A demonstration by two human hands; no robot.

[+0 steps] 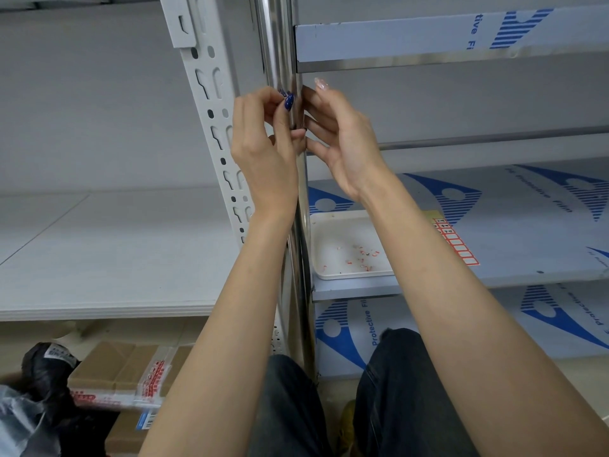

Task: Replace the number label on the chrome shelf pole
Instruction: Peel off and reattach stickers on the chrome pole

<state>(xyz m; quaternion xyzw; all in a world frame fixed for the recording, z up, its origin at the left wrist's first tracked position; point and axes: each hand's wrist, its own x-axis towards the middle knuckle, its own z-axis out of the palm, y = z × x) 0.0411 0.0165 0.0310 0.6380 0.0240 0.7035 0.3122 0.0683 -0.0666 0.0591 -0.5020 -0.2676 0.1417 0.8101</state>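
The left hand (263, 143) curls its fingertips against the upright shiny chrome shelf pole (280, 44) (whether they pinch a label, I cannot tell). The right hand (342, 140) lays loosely spread fingers on the pole's right side. Lower right, a white plastic tray (329, 232) of red-white scraps lies beside a red-bordered label sheet (458, 245).

Chrome pole (280, 44), between left hand (263, 153) and right hand (342, 140): mirror-glossy smooth metal. Slotted upright (211, 103), left of left hand: matt painted metal. Shelf (527, 225), right of right hand: glossy plastic film. Tray (349, 276) below right hand: smooth plastic.
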